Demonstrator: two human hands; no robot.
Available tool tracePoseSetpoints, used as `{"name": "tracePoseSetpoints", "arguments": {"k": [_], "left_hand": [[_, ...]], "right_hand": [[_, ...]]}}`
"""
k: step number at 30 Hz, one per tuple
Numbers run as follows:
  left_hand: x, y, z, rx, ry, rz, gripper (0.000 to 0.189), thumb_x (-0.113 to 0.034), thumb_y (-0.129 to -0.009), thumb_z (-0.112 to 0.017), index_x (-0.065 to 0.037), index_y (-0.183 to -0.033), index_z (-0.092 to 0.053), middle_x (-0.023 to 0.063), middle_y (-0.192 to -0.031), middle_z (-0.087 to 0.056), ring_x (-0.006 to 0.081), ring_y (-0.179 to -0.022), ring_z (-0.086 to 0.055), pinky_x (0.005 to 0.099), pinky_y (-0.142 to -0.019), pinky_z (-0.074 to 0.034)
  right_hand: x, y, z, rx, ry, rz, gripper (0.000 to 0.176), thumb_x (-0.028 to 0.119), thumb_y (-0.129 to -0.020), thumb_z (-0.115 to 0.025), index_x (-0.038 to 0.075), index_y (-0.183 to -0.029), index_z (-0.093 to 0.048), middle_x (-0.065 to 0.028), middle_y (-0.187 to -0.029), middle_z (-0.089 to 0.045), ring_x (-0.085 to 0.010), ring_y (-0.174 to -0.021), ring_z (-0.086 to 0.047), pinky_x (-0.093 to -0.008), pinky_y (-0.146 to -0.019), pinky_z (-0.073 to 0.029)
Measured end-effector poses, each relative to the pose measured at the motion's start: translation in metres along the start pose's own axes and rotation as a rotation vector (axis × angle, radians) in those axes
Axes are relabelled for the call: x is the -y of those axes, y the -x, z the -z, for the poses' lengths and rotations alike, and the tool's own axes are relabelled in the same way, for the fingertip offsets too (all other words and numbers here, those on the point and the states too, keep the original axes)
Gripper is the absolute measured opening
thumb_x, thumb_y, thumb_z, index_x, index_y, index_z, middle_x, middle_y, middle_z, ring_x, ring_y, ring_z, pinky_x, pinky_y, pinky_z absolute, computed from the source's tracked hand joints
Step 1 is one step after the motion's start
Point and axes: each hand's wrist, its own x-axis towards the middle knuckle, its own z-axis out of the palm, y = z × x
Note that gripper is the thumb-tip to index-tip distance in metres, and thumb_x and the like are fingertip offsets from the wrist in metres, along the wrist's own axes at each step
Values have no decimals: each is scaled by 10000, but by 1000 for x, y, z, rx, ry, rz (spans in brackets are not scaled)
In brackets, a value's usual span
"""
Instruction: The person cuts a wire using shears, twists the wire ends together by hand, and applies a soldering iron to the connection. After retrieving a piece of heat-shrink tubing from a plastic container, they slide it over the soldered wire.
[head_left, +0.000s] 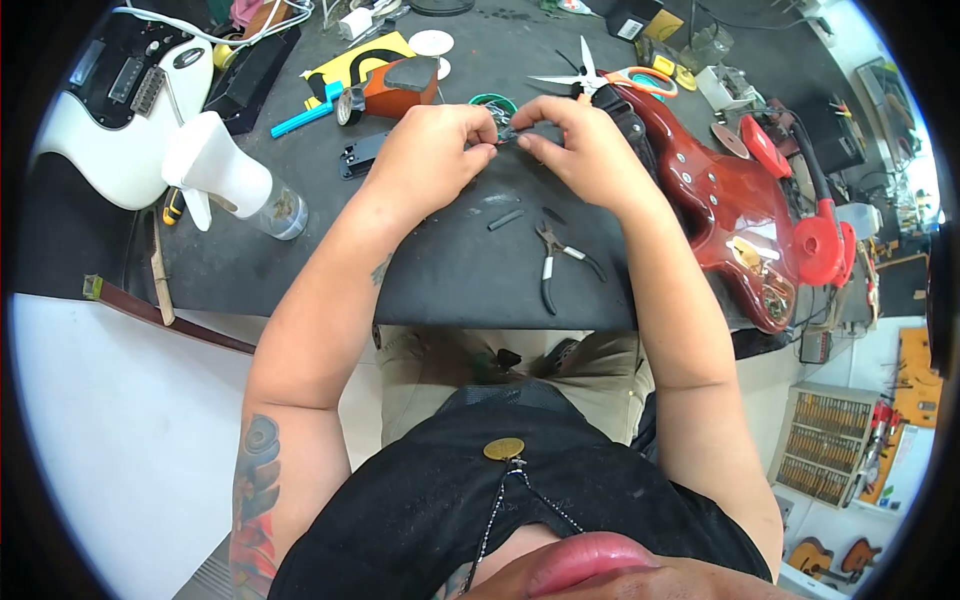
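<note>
My left hand (435, 150) and my right hand (580, 145) meet over the dark workbench mat (450, 270), both pinching a small dark part (507, 133) between their fingertips. What the part is cannot be made out. A green-rimmed ring (492, 102) lies just behind the hands. Small black-handled pliers (555, 262) rest on the mat nearer to me, with short dark tube pieces (505, 219) beside them.
A red guitar body (720, 200) lies at the right with red headphones (815, 235). Orange-handled scissors (610, 78) sit behind my right hand. A white guitar body (110, 120), a white spray bottle (225, 175) and an orange-and-black tool (395, 88) lie at the left.
</note>
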Motion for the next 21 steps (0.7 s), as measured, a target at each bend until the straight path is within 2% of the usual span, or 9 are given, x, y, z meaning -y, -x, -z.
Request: {"name": "tracePoseSetpoints", "arguments": {"k": [3,8,10,13,14,16,21], "left_hand": [[3,-1,-1,11,44,6,134,-83,-948,-773,13,-1038,-751,78,-792,-745,110,-676,-638,301,-644,-509],[-4,-1,5,51,38,94,132,-96,-958,-765,10,-1035,-749,46,-786,-737,100,-673,-618,295,-638,-496],[-8,-2,6,58,18,134,129,-105,-956,-767,2,-1024,-745,41,-787,-728,94,-676,-608,290,-638,-489],[-7,-2,5,49,-2,126,134,-118,-955,-770,-4,-1016,-736,33,-786,-716,85,-682,-598,286,-635,-481],[-7,-2,4,53,-4,126,134,-118,-955,-770,-4,-1016,-736,33,-786,-716,85,-682,-598,286,-635,-481],[-7,-2,4,39,-24,119,143,-125,-951,-777,-12,-1024,-730,25,-797,-711,79,-684,-587,278,-635,-477],[-11,-2,1,45,-16,95,156,-134,-942,-793,-23,-1028,-727,11,-820,-715,70,-684,-575,267,-638,-476]], "right_hand": [[-7,2,-15,-52,-227,-122,189,119,-973,-801,42,-1141,-762,-52,-965,-774,-158,-880,-670,-336,-802,-523],[0,5,-7,-34,-258,-137,193,90,-955,-812,31,-1129,-755,-46,-960,-779,-151,-860,-690,-314,-797,-527],[0,8,-9,-99,-287,-34,167,90,-931,-800,9,-1062,-736,-116,-976,-801,-269,-920,-769,-381,-855,-579],[2,8,-9,-187,-178,57,155,77,-889,-802,22,-1010,-723,-111,-945,-786,-313,-903,-761,-407,-845,-583],[1,8,-10,-189,-180,55,155,77,-889,-802,22,-1010,-723,-111,-945,-786,-313,-903,-761,-407,-845,-583],[-4,7,-11,-234,-19,188,161,74,-846,-799,44,-985,-723,-106,-923,-766,-339,-901,-742,-436,-829,-582],[-6,8,-21,-254,-27,173,176,85,-823,-795,61,-985,-731,-103,-904,-741,-341,-881,-719,-456,-801,-575]]}}
